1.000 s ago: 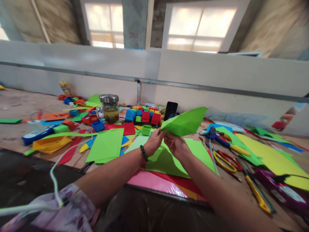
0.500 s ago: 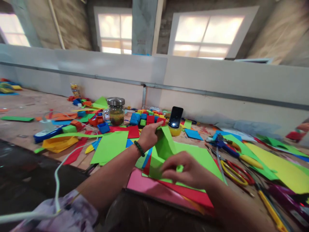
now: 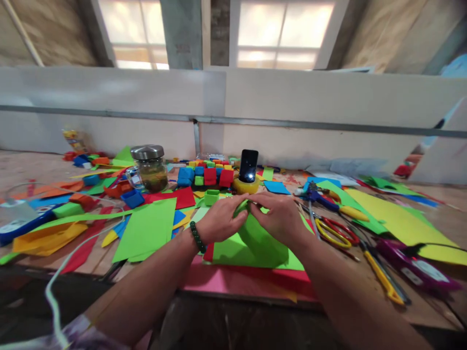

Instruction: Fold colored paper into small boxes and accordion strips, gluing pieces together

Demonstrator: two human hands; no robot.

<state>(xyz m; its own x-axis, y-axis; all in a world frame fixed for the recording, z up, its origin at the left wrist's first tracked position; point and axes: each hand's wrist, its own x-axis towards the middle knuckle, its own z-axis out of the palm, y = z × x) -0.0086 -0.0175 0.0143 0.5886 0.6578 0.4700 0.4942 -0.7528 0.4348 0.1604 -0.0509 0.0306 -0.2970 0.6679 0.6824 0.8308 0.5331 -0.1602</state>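
A bright green paper sheet is raised and curved between my two hands, over another flat green sheet. My left hand, with a dark beaded bracelet at the wrist, is closed on its top edge from the left. From the right, my right hand pinches the same edge, its fingertips close to those of the left. Red and pink sheets stick out beneath the green ones at the table's front edge. Just beyond my left hand sits a small green paper box.
Left are a lidded glass mug, green sheets and a white cable. A phone leans in a yellow tape roll. On the right lie scissors, pliers, a cutter and a purple device.
My right hand has moved up and forward to the sheet's top edge, meeting my left hand. The sheet's loose part now hangs toward me. The camera view has turned slightly right.
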